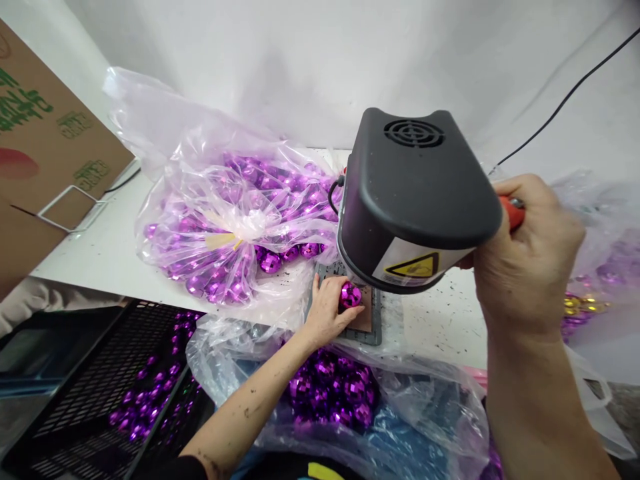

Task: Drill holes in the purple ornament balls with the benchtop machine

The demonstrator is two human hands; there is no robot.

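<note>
My left hand (326, 308) pinches a shiny purple mirrored ball (351, 295) between thumb and fingers, low over the grey base (371, 335) of a bench press. Above and to the right of the ball looms the press's black housing (417, 187), with a round vent and a yellow warning label. My right hand (533, 253) is wrapped round a red handle (514, 213) on the housing's right side. The housing hides whatever tool is beneath it and part of the base. Just below my left forearm, an open plastic bag (425, 400) holds many purple balls (335, 390).
A tied clear bag (255, 223) of purple balls lies on the white table (440, 327) behind my left hand. A black crate (65, 373) with small purple balls stands lower left. A cardboard box (50, 153) is at left. A black cable (565, 100) runs along the wall.
</note>
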